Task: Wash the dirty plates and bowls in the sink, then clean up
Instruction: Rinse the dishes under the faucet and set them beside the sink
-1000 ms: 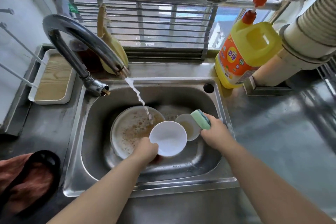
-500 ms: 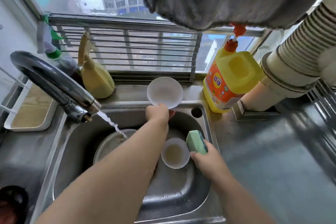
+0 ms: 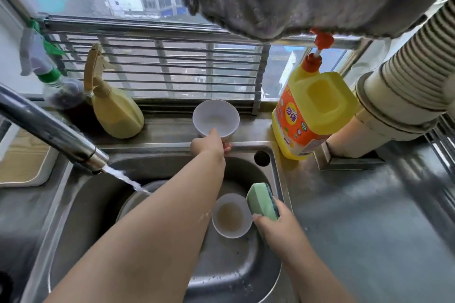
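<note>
Left hand (image 3: 209,146): fingers clamped on white bowl (image 3: 216,117) at ledge
Right hand (image 3: 275,226): fingers clamped on sponge (image 3: 262,202) over sink (image 3: 81,194)

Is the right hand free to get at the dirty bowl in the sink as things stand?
Probably yes: the right hand hovers right beside the dirty bowl with nothing between them, but its fingers grip the sponge, so it could scrub, not grasp.

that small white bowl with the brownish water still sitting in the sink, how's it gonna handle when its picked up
The small white bowl holding murky brownish water will probably feel heavier than it looks and may slop if tilted. Its glossy wet rim likely makes it slippery, so a firm grip helps. It looks rigid, perhaps ceramic, and could chip against the stainless steel sink if dropped.
</note>
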A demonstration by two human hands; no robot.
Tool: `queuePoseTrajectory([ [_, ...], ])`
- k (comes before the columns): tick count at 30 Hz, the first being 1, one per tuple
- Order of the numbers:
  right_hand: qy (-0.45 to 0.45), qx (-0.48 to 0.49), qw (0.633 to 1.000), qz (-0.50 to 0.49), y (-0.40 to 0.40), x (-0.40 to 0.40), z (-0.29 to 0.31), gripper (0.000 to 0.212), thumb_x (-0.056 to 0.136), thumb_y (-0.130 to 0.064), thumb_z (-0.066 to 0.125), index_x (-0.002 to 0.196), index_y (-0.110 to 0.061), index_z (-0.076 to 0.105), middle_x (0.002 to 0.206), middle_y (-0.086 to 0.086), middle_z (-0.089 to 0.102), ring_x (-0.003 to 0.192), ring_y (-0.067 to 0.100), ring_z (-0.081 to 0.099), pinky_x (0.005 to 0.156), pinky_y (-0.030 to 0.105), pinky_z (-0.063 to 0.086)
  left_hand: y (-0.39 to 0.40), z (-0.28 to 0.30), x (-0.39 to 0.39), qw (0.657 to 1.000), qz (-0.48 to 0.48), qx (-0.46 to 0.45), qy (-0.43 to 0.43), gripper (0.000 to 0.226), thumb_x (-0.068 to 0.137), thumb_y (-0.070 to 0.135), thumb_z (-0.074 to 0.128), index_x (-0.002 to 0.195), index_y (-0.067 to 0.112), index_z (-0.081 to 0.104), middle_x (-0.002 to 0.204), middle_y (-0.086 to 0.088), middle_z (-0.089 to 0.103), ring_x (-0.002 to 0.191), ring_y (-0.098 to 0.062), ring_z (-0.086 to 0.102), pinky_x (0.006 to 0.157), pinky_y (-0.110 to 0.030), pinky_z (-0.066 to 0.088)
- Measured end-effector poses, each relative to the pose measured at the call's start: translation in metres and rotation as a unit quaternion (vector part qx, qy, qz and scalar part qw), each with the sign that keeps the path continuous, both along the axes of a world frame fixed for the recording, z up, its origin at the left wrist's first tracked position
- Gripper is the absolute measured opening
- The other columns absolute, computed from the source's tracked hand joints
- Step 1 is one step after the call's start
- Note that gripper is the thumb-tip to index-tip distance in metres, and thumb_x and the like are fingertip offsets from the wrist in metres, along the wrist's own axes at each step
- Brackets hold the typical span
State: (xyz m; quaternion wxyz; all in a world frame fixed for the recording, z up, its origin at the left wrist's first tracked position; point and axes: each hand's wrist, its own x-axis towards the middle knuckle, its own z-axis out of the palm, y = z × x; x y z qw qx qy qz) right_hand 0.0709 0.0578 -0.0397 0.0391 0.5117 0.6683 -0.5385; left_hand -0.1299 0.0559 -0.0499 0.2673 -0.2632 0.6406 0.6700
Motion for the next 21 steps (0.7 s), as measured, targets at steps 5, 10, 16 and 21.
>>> queuePoseTrajectory([
  [5, -0.001, -0.012, 0.999, -0.030, -0.001, 0.002, -0.006, 0.048, 0.086, -0.015, 0.065, 0.133, -0.017, 0.052, 0.110, 0.001, 0.064, 0.095, 0.015, 0.061, 0.077, 0.025, 0.045, -0.041, -0.060, 0.056, 0.970, -0.172, -0.163, 0.055, 0.039, 0.083, 0.049, 0.061, 0.081, 0.011, 0.054, 0.079, -0.014, 0.067, 0.062, -0.030, 0.066, 0.064, -0.039, 0.058],
  [10, 0.000, -0.020, 0.999, -0.047, -0.003, 0.006, -0.016, 0.048, 0.086, -0.015, 0.065, 0.132, -0.019, 0.053, 0.108, 0.001, 0.065, 0.094, 0.015, 0.062, 0.079, 0.028, 0.048, -0.089, -0.137, 0.118, 0.924, -0.293, -0.180, -0.165, 0.026, 0.088, 0.018, 0.058, 0.104, -0.003, 0.057, 0.075, -0.020, 0.060, 0.039, -0.026, 0.057, 0.047, -0.027, 0.048],
  [16, 0.011, -0.022, 0.999, -0.035, -0.004, 0.020, -0.021, 0.046, 0.087, -0.020, 0.065, 0.130, -0.027, 0.051, 0.114, 0.000, 0.062, 0.098, 0.015, 0.063, 0.091, 0.037, 0.051, -0.085, -0.172, 0.119, 0.944, -0.237, -0.134, -0.186, 0.025, 0.089, 0.010, 0.054, 0.113, 0.003, 0.059, 0.101, -0.020, 0.064, 0.076, -0.031, 0.063, 0.048, -0.031, 0.054],
  [21, 0.030, -0.024, 0.998, -0.058, -0.002, 0.027, -0.028, 0.054, 0.080, -0.024, 0.069, 0.132, -0.024, 0.053, 0.109, 0.000, 0.066, 0.096, 0.016, 0.066, 0.093, 0.044, 0.052, -0.080, -0.193, 0.117, 0.962, -0.201, -0.099, -0.153, 0.042, 0.082, 0.003, 0.051, 0.124, 0.010, 0.055, 0.112, -0.018, 0.063, 0.096, -0.036, 0.064, 0.064, -0.041, 0.060],
])
